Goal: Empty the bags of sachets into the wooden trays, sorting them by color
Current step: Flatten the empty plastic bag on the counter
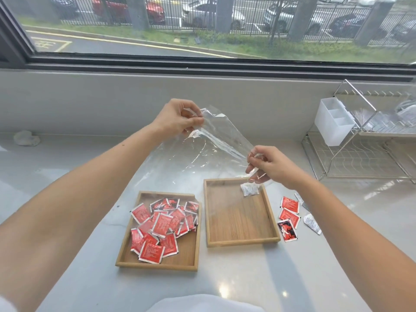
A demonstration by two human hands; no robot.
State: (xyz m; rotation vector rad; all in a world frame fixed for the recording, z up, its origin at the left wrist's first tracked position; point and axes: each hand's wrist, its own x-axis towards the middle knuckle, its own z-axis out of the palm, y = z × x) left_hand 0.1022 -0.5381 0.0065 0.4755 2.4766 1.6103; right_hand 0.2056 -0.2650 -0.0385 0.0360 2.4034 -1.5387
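Note:
I hold a clear plastic bag (202, 154) in the air above the two wooden trays. My left hand (177, 118) pinches its upper corner and my right hand (270, 165) grips its lower corner. The bag looks empty. The left tray (126, 251) holds several red sachets (162, 224). The right tray (238, 240) holds one white sachet (249, 189) at its far right corner, just below my right hand. Three red sachets (289, 212) and a white sachet (311, 222) lie loose on the counter to the right of the right tray.
A metal dish rack (369, 152) with a white plastic caddy (333, 120) stands at the right. A crumpled pale object (26, 138) lies at the far left by the wall. The window ledge runs behind the counter.

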